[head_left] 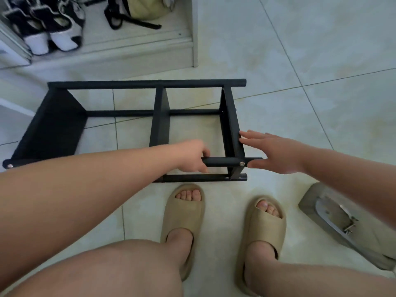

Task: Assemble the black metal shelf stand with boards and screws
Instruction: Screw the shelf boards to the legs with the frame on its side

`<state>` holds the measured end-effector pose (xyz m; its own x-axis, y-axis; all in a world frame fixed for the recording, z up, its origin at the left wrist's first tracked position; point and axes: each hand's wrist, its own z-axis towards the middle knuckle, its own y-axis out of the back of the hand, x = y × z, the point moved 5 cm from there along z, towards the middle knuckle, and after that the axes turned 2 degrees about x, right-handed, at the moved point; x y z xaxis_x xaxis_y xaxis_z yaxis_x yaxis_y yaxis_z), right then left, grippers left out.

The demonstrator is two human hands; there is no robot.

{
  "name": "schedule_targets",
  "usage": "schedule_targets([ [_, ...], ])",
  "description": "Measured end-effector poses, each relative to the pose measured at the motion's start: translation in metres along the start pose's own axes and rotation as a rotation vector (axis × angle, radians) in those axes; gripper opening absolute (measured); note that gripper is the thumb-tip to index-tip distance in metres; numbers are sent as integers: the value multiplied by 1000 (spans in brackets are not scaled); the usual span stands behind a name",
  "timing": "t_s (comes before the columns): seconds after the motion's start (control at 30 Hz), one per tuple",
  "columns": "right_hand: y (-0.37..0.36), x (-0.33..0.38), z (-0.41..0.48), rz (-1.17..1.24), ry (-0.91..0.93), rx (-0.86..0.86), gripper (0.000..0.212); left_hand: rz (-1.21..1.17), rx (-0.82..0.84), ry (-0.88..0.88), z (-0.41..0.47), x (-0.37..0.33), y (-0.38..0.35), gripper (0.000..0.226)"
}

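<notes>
Black shelf stand (159,116) lies on its side on the tiled floor (321,61), just in front of the person's feet. It has 3 boards btwn long black tubes: left board (53,127), middle board (159,129), right board (230,125).

Left hand (192,155) comes in from the left, fingers curled round the near upper tube (222,162), gripping it just left of the right board. A silver screw (242,163) sits in that tube where the right board meets it. Another screw (9,166) shows at the far left end.

Right hand (276,153) is flat, fingers (250,135) straight & spread a little, tips touching the outer face of the right board; its thumb lies against the tube's right end. It holds nothing.

2 beige slippers (182,213) on the feet, toes near the lower tube. Grey item w/ a metal clasp (334,221) lies on the floor at right. Black & white shoes (49,24) and a pale bag (145,7) sit on a low ledge at top left.
</notes>
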<state>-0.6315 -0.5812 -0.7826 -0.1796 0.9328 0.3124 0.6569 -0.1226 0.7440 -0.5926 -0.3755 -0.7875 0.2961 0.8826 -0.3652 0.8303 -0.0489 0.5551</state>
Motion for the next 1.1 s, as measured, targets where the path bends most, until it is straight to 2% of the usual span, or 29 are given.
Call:
schedule_targets([
  [0.13,44,25,-29,71,-30,-41,60,-44,-224,-39,-28,-12,42,20],
  [0.3,89,47,-64,90,-148,-88,43,29,-351,-78,-64,-36,83,23],
  [0.4,105,56,-84,112,-199,-138,48,69,-377,-104,-81,-52,94,29],
  [0.57,109,68,-104,145,-173,-228,67,68,-353,-96,-95,-65,103,32],
  [0.7,107,72,-104,48,-129,-360,69,51,-341,-80,-92,-64,109,33],
  [0.9,88,52,-76,-19,-144,-278,72,14,-345,-37,-58,-56,103,34],
  [1.0,92,41,-55,-1,-176,-315,77,-19,-429,-18,-45,-47,114,33],
  [1.1,101,36,-28,9,-199,-373,78,-7,-599,38,-33,-35,131,30],
])
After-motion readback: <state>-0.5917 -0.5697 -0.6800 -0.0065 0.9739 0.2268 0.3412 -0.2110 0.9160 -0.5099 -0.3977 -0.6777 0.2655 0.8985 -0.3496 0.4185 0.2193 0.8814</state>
